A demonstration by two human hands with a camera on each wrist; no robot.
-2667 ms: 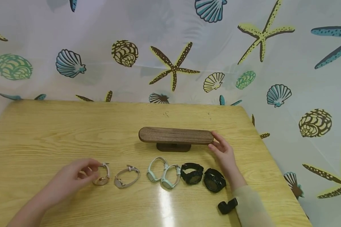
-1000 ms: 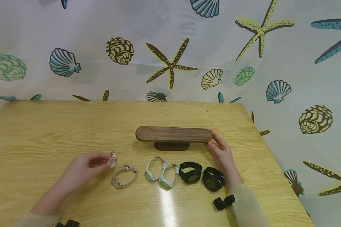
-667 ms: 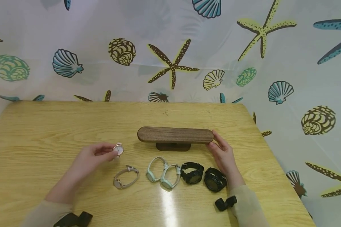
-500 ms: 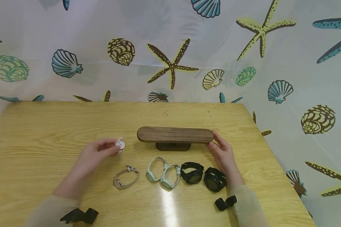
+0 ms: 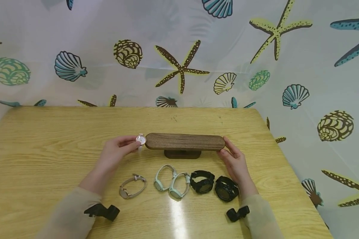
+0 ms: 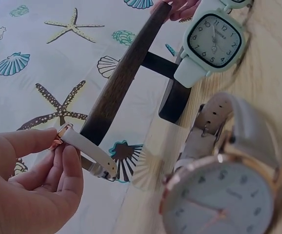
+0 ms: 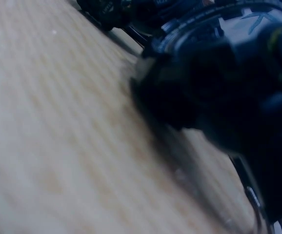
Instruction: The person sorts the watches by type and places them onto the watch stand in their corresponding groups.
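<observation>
My left hand (image 5: 116, 149) pinches a wristwatch (image 5: 141, 139) with a round white dial, rose-gold case and pale strap. This watch is at the left end of a dark wooden watch stand (image 5: 183, 142), a rounded bar on a short foot. In the left wrist view the strap (image 6: 90, 146) loops close by the bar's tip; whether the tip is inside the loop I cannot tell. My right hand (image 5: 234, 162) holds the bar's right end between thumb and fingers. In the right wrist view a black watch (image 7: 194, 87) fills much of the frame, and the hand is out of sight.
In front of the stand a second pale-strapped watch (image 5: 132, 186), two mint-green watches (image 5: 165, 178) and two black watches (image 5: 202, 182) stand in a row on the wooden table (image 5: 62, 132). A curtain (image 5: 101, 26) with shells and starfish hangs behind and at the right.
My left hand has taken the leftmost watch off the table and carried it right and away from me to the stand's left end. The right hand stays on the stand.
</observation>
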